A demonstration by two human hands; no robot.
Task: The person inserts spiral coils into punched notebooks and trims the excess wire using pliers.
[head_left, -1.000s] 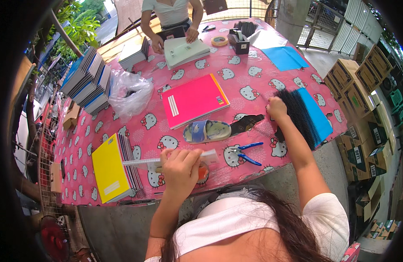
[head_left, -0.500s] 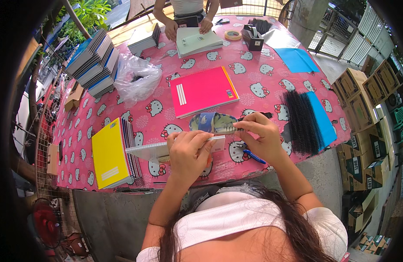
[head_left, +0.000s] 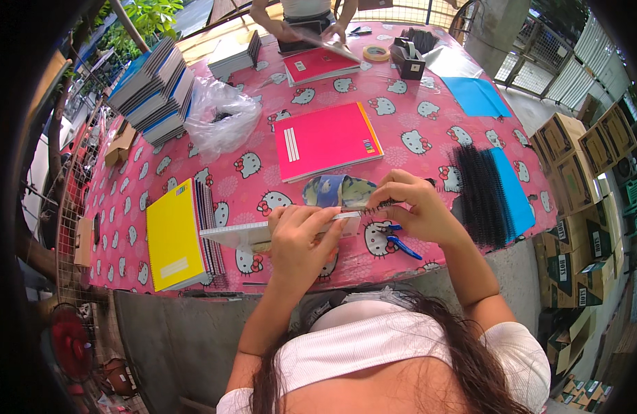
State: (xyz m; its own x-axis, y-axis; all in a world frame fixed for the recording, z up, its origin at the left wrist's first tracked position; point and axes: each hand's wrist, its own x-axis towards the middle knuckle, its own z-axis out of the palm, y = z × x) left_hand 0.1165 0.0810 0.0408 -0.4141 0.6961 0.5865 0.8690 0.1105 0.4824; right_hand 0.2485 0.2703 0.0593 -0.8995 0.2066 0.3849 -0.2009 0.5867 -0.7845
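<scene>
My left hand (head_left: 297, 238) grips a notebook (head_left: 235, 236) held on its edge, with the page edges upward and the thumb and fingers pinching near its right end. Between the fingertips of my right hand (head_left: 416, 207) is a black spiral coil (head_left: 379, 205), its end meeting the notebook's right corner. How far the coil runs through the holes is hidden by my fingers. Just beyond my hands lies a blue patterned slipper (head_left: 325, 189). Blue-handled pliers (head_left: 405, 248) rest below my right hand. A pink notebook (head_left: 329, 141) lies flat farther off.
Yellow-covered notebooks (head_left: 173, 238) are stacked at left, near a tall notebook pile (head_left: 153, 96) and a clear plastic bag (head_left: 222, 121). Black coils (head_left: 478, 196) lie on a blue sheet (head_left: 518, 200) at right. Across the table, a person handles a red notebook (head_left: 318, 65) near a tape dispenser (head_left: 406, 61).
My right hand has shifted slightly left and down, closer to the notebook's end. Across the table, a red cover now shows where a pale one lay, and the person lifts a clear sheet.
</scene>
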